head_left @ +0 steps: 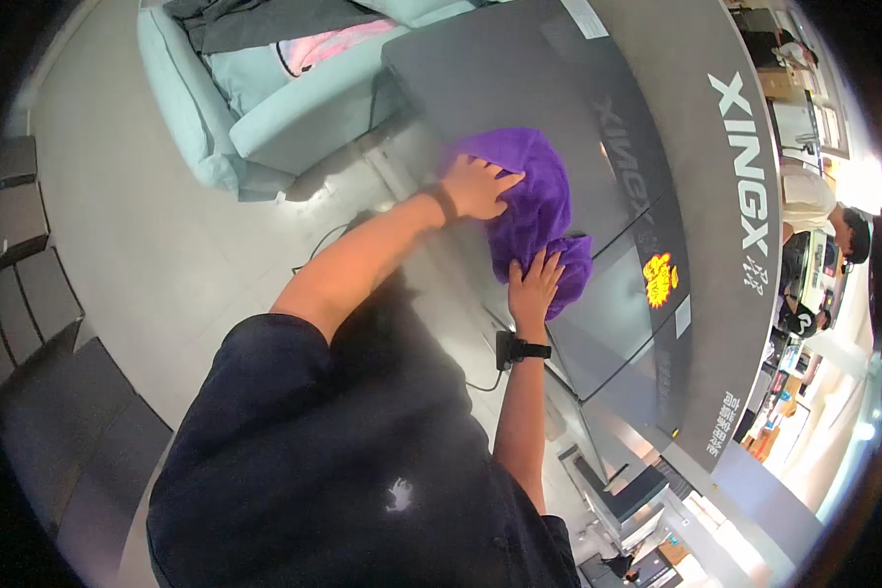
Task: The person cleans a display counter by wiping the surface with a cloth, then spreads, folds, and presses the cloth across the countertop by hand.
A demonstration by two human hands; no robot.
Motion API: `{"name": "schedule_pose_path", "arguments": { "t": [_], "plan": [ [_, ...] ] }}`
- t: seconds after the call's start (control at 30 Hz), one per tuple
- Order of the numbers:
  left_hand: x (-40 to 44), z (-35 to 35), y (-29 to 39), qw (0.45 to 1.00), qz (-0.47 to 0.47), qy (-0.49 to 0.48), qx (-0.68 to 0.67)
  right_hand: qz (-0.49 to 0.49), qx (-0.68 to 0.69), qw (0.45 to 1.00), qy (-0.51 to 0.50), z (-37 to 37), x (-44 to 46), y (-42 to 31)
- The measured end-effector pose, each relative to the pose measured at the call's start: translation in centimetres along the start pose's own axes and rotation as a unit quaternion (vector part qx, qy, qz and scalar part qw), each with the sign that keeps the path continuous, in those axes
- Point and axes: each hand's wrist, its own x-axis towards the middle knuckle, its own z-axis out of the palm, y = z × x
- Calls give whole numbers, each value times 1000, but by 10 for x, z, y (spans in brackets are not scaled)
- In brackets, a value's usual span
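A purple cloth lies bunched on a dark, glossy counter top. My left hand rests on the cloth's far-left part, palm down with the fingers apart. On the nearer, crumpled end of the cloth lies my right hand, its fingers stretched out and slightly spread. A black band with a small dark device circles my right wrist. Folds of cloth show around both hands, and what is under the palms is hidden.
Beyond the counter stands a grey panel lettered XINGX. A yellow-and-red sticker sits on the counter. A pale teal sofa bears dark and pink fabric. Dark boxes line the left. People are beyond the panel.
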Motion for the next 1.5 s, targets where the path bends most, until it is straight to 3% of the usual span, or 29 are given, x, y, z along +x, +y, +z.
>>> {"name": "schedule_pose_path", "arguments": {
  "t": [0.1,0.27,0.4,0.43,0.73,0.77,1.1,1.3,1.5],
  "plan": [
    [6,5,-1,1000,10,9,-15,26,20,999,-29,-1,6,-2],
    [32,-11,12,995,-54,-5,-87,87,33,991,-98,-23,34,-12],
    [66,-12,25,987,-111,22,-116,115,88,985,-99,-42,54,-14],
    [71,-12,30,989,-127,63,-45,120,94,983,-100,-47,60,-15],
    [131,-31,38,984,-154,41,-76,153,101,980,-74,-45,106,3],
    [138,-35,35,983,-138,2,-121,155,101,980,-70,-46,111,4],
    [173,-38,32,997,-60,-12,-54,183,103,977,-47,-55,134,10],
    [136,-42,-6,996,59,-58,-27,153,124,980,7,-35,91,7],
    [105,-47,-26,987,81,-97,-100,178,109,977,27,-9,40,-20]
  ]
}}
